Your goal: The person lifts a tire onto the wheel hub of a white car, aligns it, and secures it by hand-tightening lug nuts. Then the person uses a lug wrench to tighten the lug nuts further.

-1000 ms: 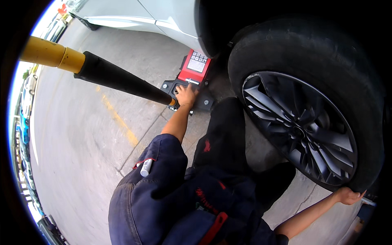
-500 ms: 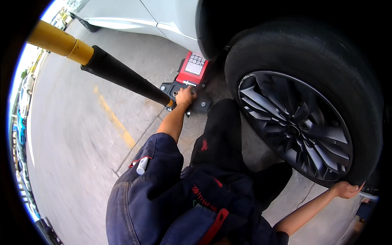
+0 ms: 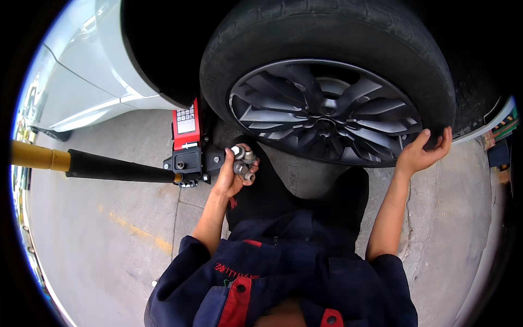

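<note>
Several metal lug nuts (image 3: 245, 163) lie in the upturned palm of my left hand (image 3: 229, 182), its fingers curled round them. That hand is beside the black base of a red floor jack (image 3: 186, 133). In front of me stands a wheel (image 3: 376, 133) with a dark grey and silver spoked rim and a black tire, up in the wheel arch. My right hand (image 3: 419, 158) cups the tire's lower right edge, thumb and fingers curled against it. Part of those fingers is hidden by the tire.
The jack's long handle (image 3: 120, 166), sleeved in black and yellow, sticks out to the left at a low slant. A silver car body (image 3: 87, 82) rises at the upper left. Dark boxes (image 3: 498, 155) stand at the far right. Concrete floor (image 3: 131, 201) carries a faded yellow line.
My left hand has come away from the jack's base and now shows the lug nuts in its palm. The view has turned right; my right hand remains at the tire's edge.
</note>
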`<act>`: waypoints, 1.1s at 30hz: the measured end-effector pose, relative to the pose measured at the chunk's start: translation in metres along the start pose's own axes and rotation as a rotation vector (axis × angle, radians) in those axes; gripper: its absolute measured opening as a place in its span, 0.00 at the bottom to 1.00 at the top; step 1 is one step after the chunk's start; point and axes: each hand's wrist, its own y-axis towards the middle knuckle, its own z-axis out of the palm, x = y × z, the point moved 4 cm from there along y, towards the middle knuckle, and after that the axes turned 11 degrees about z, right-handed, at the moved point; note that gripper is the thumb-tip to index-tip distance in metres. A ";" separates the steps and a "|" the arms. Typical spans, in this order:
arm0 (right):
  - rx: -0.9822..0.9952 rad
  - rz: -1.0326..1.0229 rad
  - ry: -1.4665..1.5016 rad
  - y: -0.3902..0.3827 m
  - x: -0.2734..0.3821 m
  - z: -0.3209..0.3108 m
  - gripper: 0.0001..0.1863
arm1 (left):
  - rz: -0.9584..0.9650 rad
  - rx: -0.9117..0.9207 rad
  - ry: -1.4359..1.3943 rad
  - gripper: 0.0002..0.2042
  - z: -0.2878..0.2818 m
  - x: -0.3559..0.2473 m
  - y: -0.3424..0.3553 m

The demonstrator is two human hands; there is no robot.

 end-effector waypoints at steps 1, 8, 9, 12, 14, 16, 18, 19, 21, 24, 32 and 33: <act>0.130 0.034 0.179 -0.032 0.009 0.001 0.17 | -0.070 0.075 -0.004 0.24 0.020 0.014 0.005; 1.627 0.168 0.216 -0.189 0.017 0.024 0.21 | -0.591 0.250 0.620 0.26 0.049 0.099 0.032; 1.637 0.145 0.166 -0.188 0.010 0.021 0.20 | -0.634 0.228 0.614 0.27 0.042 0.104 0.031; 1.796 0.281 0.117 -0.190 0.009 0.010 0.20 | -0.681 0.128 0.613 0.30 0.026 0.115 0.025; 1.801 0.456 0.167 -0.203 0.003 0.011 0.20 | -0.675 0.145 0.684 0.31 0.021 0.121 0.026; 1.797 0.411 0.182 -0.221 -0.008 0.017 0.19 | -0.692 0.170 0.723 0.32 0.012 0.131 0.021; 1.785 0.367 0.156 -0.240 -0.013 0.017 0.18 | -0.703 0.173 0.768 0.32 0.018 0.128 0.011; 1.782 0.345 0.143 -0.247 -0.014 0.017 0.18 | -0.693 0.202 0.790 0.32 0.015 0.129 0.013; 1.761 0.461 0.198 -0.246 -0.021 0.024 0.16 | -0.673 0.254 0.829 0.31 0.011 0.131 0.016; 1.663 0.670 0.251 -0.251 -0.039 0.028 0.15 | -0.660 0.228 0.801 0.24 0.012 0.131 0.018; 0.677 1.666 0.580 -0.254 -0.096 0.074 0.08 | -0.671 0.291 0.950 0.20 0.015 0.136 0.021; 0.580 1.694 0.627 -0.258 -0.097 0.083 0.09 | -0.673 0.286 0.965 0.20 0.016 0.134 0.021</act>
